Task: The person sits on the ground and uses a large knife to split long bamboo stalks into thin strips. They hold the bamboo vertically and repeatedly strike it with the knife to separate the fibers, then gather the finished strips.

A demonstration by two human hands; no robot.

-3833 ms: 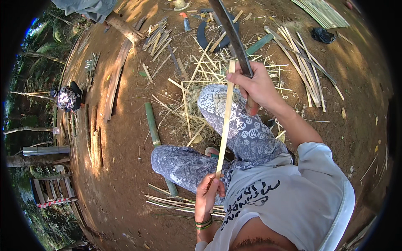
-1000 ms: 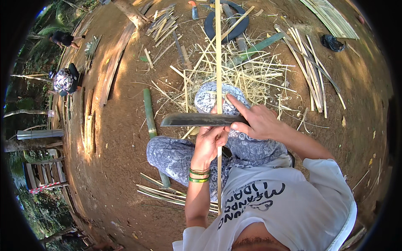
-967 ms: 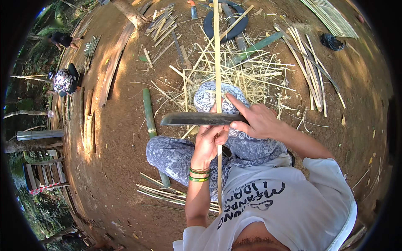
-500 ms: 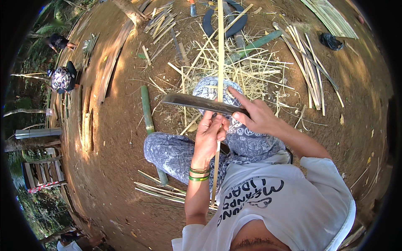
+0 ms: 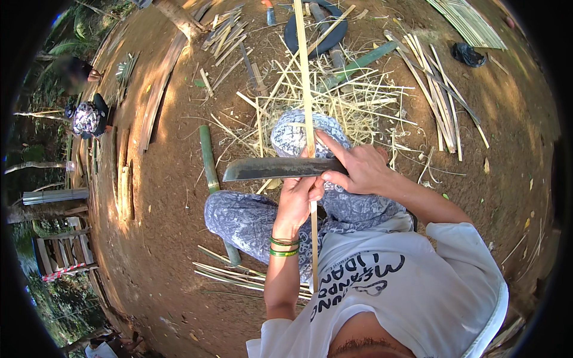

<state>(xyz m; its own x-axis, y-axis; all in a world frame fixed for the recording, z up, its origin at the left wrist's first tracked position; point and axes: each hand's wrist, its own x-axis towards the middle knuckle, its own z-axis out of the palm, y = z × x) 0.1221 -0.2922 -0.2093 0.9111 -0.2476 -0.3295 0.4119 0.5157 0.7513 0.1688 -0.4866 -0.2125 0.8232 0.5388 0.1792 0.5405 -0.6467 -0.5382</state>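
Observation:
My right hand (image 5: 361, 171) is closed on the handle end of a broad machete (image 5: 262, 169), its index finger stretched along a long pale bamboo strip (image 5: 307, 77). The blade points left and lies crosswise over the strip, its dark flat face showing. Just below the blade, my left hand (image 5: 295, 201) pinches the strip; part of its fingers is hidden under the machete. The strip runs up over my patterned trouser knee (image 5: 295, 131) and down toward my shirt. Whether the edge bites into the strip cannot be made out.
Thin shavings (image 5: 370, 98) heap beyond my knee, near a black ring (image 5: 331, 39) and a green bamboo piece (image 5: 364, 64). Split strips (image 5: 439, 95) lie at right, more (image 5: 224, 271) at lower left by a green bamboo pole (image 5: 209, 158). Another person (image 5: 89, 116) crouches far left.
The machete has turned from slanting to nearly level, its tip lower and farther left, with more of its face showing. The strip's upper end has shifted left. Both hands keep their hold.

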